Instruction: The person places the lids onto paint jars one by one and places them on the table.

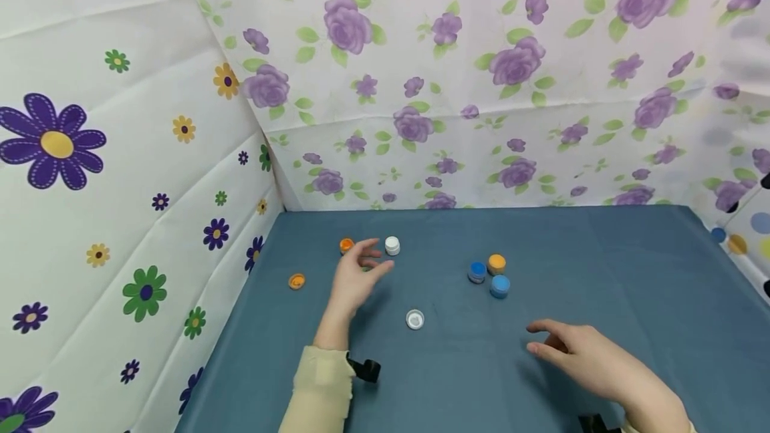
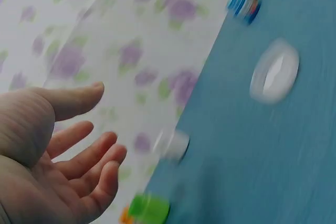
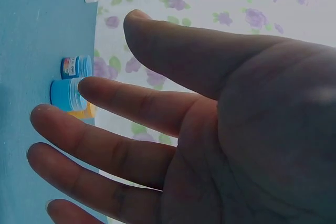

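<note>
My left hand (image 1: 351, 279) hovers over the table at left, thumb and fingers parted, holding nothing. Behind its fingers is a small orange jar (image 1: 346, 245), partly hidden. A green jar (image 2: 149, 209) shows in the left wrist view; in the head view the hand covers nearly all of it. Just right of the fingertips stands a white jar (image 1: 392, 246). A white lid (image 1: 415, 319) lies on the cloth nearer to me. My right hand (image 1: 592, 359) hangs above the cloth, fingers loosely bent, nothing in it. Beyond it stand a dark blue jar (image 1: 477, 272), a light blue jar (image 1: 500, 286) and a yellow-orange jar (image 1: 496, 264).
An orange lid (image 1: 297, 280) lies at the left of the blue tablecloth (image 1: 601, 266). Flower-printed sheets (image 1: 469, 152) rise along the back and left edges of the table. Another printed sheet hangs at the right.
</note>
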Demonstrator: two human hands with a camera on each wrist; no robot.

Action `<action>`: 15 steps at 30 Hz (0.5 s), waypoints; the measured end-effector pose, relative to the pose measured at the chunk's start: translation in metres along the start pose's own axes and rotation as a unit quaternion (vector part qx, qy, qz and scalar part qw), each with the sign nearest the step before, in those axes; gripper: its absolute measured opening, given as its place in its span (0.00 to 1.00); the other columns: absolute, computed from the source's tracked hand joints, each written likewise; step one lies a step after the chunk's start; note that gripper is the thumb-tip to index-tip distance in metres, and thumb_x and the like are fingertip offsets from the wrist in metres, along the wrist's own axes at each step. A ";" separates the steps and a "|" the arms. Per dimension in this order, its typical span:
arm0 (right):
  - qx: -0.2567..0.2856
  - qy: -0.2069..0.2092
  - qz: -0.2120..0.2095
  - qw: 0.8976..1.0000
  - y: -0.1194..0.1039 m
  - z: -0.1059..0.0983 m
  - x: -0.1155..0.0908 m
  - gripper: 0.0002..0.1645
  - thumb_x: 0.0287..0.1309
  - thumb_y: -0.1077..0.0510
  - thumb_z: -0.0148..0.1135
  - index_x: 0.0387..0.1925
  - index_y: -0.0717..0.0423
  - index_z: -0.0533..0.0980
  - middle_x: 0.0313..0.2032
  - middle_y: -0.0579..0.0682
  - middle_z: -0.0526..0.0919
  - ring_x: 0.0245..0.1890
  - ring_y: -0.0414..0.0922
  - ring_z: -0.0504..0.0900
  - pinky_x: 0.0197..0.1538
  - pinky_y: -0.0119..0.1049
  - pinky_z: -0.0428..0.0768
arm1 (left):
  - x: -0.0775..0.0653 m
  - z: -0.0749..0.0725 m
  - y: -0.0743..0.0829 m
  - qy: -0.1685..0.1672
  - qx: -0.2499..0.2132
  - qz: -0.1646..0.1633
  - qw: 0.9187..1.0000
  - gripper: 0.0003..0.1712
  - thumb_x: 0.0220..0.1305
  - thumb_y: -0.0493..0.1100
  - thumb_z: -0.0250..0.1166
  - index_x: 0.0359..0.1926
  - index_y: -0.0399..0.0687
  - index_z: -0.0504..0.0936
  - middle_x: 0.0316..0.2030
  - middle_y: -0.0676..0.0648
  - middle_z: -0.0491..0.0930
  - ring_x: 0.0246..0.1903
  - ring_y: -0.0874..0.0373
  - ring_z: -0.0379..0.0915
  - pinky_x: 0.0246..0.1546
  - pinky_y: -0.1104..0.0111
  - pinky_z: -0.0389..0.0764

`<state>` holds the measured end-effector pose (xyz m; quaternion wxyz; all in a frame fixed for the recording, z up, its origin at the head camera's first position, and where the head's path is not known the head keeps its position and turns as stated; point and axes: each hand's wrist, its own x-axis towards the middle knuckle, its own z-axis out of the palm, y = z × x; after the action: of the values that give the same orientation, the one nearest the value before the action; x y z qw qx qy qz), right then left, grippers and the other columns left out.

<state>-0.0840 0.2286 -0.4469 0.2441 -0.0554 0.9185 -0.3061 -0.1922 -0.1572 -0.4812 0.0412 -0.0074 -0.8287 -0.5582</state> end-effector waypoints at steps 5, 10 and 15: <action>-0.001 0.003 -0.002 1.000 -0.001 0.001 0.001 0.36 0.74 0.36 0.64 0.70 0.54 0.77 0.43 0.43 0.87 0.41 0.43 0.84 0.46 0.49 0.84 | 0.001 -0.013 -0.023 0.085 0.041 -0.023 0.995 0.30 0.67 0.41 0.78 0.69 0.47 0.81 0.59 0.40 0.82 0.53 0.44 0.77 0.52 0.48 0.80; 0.006 0.003 -0.006 1.000 -0.005 0.003 0.004 0.35 0.74 0.37 0.64 0.70 0.53 0.77 0.42 0.43 0.87 0.41 0.42 0.84 0.46 0.48 0.84 | 0.004 -0.009 -0.038 0.100 0.072 -0.038 0.992 0.31 0.65 0.39 0.79 0.68 0.43 0.82 0.60 0.37 0.77 0.52 0.40 0.75 0.54 0.48 0.77; 0.009 0.000 -0.004 1.000 -0.008 0.005 0.006 0.34 0.74 0.36 0.64 0.70 0.52 0.77 0.42 0.43 0.86 0.41 0.42 0.84 0.46 0.48 0.84 | 0.006 -0.008 -0.044 0.103 0.065 -0.057 0.991 0.34 0.64 0.38 0.79 0.70 0.43 0.79 0.59 0.36 0.76 0.50 0.41 0.72 0.52 0.48 0.76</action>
<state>-0.0873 0.2176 -0.4480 0.2438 -0.0571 0.9154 -0.3151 -0.2002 -0.1817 -0.5186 0.0945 0.0999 -0.8537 -0.5023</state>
